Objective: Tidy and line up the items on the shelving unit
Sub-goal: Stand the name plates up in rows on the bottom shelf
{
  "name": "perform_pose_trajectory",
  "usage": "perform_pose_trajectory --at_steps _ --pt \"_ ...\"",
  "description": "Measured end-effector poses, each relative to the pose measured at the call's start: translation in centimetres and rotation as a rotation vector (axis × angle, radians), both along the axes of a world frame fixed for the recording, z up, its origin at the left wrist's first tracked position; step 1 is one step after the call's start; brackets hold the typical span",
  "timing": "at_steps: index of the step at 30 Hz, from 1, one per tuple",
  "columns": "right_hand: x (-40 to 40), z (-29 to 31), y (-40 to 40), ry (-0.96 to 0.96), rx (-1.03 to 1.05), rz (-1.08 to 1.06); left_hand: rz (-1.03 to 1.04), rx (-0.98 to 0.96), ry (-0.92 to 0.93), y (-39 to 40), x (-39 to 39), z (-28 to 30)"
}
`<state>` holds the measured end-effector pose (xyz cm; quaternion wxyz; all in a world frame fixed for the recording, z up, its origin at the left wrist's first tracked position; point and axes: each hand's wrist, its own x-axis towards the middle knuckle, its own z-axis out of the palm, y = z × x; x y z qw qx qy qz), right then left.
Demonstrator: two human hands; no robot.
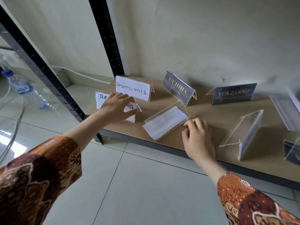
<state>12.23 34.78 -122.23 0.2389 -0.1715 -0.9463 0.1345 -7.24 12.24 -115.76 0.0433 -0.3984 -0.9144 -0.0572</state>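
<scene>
My left hand [116, 108] wraps fingers and thumb round the handwritten sign [103, 101] at the shelf's [211, 116] front-left corner, while my right hand [198, 140], loosely curled, touches the toppled clear holder's [164, 124] corner.

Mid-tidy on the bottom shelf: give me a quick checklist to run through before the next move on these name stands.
1. Left hand has the front Resepsionis stand: ok, fingers lie over its top edge, though the grip itself is partly hidden.
2. Right hand free: ok, it holds nothing, with fingertips close to the corner of the blank stand.
3. Blank stand upright: not ok, it lies tipped and skewed.
4. Back Resepsionis stand upright: ok.
5. UCHIHA stand and YOEZARSIF stand in line: not ok, they face different ways.
6. Clear stand on the right squared up: not ok, it is turned end-on.
</scene>
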Motion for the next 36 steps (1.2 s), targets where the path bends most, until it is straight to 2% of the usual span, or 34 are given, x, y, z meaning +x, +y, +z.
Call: perform_pose_trajectory --at_steps 4,7,11,13,15,17,21,26,32,36 --pt "0.2 0.1 0.1 -0.024 -0.04 0.02 0.047 0.051 0.016 0.5 1.1 0.0" --pt "0.6 0.6 0.8 -0.075 -0.07 0.087 0.02 0.191 0.1 2.4 4.0 0.9" --pt "2.5 0.9 2.2 -0.152 0.136 0.255 -0.065 0.316 0.144 6.7 10.3 0.9" --pt "3.6 0.6 2.6 -0.168 0.155 0.256 0.024 0.256 0.096 9.1 13.1 0.0" --pt "4.1 0.5 2.8 -0.161 0.145 0.219 0.117 0.089 -0.004 10.8 14.5 -1.0" --pt "4.1 0.4 2.7 -0.158 0.144 0.212 0.18 -0.018 -0.023 11.6 14.4 -1.7" --pt "4.0 0.5 2.5 -0.142 0.116 0.209 0.176 0.003 0.05 11.7 12.7 -1.8" --pt "4.0 0.4 2.5 -0.119 0.106 0.2 0.13 -0.076 0.146 11.2 10.9 -2.2" --pt "3.9 0.5 2.4 -0.131 0.116 0.186 0.104 -0.033 0.048 11.4 9.6 -0.8" --pt "4.1 0.4 2.6 -0.088 0.132 0.194 0.039 0.019 -0.117 11.6 8.8 0.3"
